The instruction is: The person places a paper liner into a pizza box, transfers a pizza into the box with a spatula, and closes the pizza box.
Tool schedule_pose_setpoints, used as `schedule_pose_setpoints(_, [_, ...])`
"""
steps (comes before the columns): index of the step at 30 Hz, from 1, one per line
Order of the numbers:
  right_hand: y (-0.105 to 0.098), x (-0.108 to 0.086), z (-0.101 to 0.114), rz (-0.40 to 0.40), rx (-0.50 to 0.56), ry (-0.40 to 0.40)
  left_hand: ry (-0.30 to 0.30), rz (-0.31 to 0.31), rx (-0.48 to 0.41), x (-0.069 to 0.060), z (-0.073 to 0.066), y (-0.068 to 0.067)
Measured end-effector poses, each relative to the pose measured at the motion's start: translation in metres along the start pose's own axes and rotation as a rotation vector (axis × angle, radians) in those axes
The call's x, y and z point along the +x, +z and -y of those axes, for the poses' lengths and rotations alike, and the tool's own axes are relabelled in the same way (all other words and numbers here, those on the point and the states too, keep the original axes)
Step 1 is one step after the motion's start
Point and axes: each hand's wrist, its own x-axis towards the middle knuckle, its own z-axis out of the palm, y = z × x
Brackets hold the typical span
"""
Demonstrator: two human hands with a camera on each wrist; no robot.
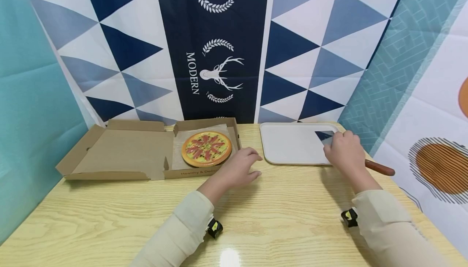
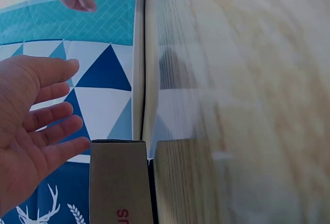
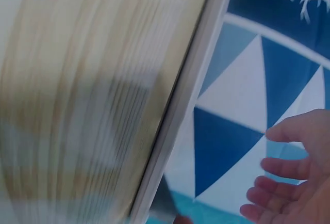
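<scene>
My left hand (image 1: 239, 167) hovers, fingers apart and holding nothing, by the front right corner of an open cardboard pizza box (image 1: 199, 172). Inside the box, a pizza (image 1: 206, 149) with reddish strips lies on paper. The left wrist view shows this hand (image 2: 36, 121) beside the box's printed side (image 2: 121, 182). My right hand (image 1: 345, 153) is over the right part of a white tray (image 1: 289, 143). Beneath it lies a pizza server (image 1: 380, 167) with a metal blade and brown handle. In the right wrist view the hand (image 3: 294, 172) is apart from the blade (image 3: 164, 203), its fingers loosely bent.
The box lid (image 1: 124, 151) lies folded back flat to the left. All of this stands on a light wooden table (image 1: 278, 218). Patterned cloth (image 1: 219, 35) hangs behind the table, and more cloth (image 1: 36, 96) closes off the left and right sides.
</scene>
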Motion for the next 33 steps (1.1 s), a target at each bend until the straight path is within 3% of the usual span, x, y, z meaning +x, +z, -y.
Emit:
schedule_pose_setpoints(6, [-0.001, -0.005, 0.025, -0.074, 0.109, -0.050, -0.052, -0.046, 0.057, -0.006, 0.001, -0.001])
schedule_pose_setpoints(15, [-0.003, -0.012, 0.058, 0.047, 0.148, -0.075, -0.113, -0.154, 0.076, -0.018, 0.007, -0.008])
schedule_pose_setpoints(21, [-0.002, -0.018, 0.076, 0.050, 0.169, -0.119, -0.103, -0.226, 0.057, -0.025, 0.011, -0.013])
schedule_pose_setpoints(33, [0.005, -0.017, 0.101, 0.046, 0.244, -0.162, -0.153, -0.234, 0.037, -0.041, 0.020, -0.021])
